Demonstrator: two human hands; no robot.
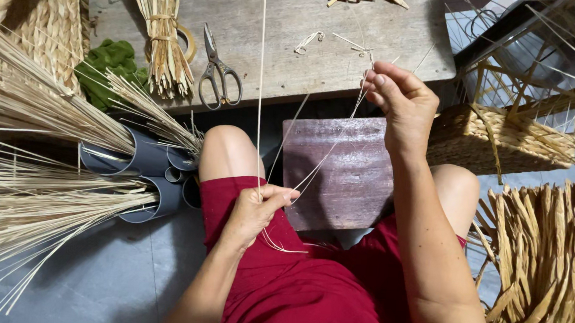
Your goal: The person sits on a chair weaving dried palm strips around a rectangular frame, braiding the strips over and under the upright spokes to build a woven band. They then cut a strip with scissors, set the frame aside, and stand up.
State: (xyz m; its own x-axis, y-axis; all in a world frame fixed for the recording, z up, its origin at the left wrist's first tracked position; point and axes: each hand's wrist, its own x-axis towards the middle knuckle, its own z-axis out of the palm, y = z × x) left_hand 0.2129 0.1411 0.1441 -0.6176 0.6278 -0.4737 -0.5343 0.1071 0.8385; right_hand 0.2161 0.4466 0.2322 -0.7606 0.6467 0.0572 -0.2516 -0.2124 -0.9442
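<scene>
Left hand (254, 210) pinches the lower ends of thin pale strands (321, 160) over the lap; right hand (399, 102) at 1 o'clock pinches their upper ends, grip closed on them. The strands run taut between both hands, above a purple board (340, 185). They look featherlight, springy, prone to kink or snap; best held near the ends. Scissors (218, 72) lie on the counter (349, 44) at 11 o'clock.

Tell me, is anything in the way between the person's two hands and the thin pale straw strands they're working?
Nothing visible. The left hand pinches the thin pale straw strands at the lap, the right hand holds their upper ends, and they run freely between, above the purple-brown wooden board.
</scene>
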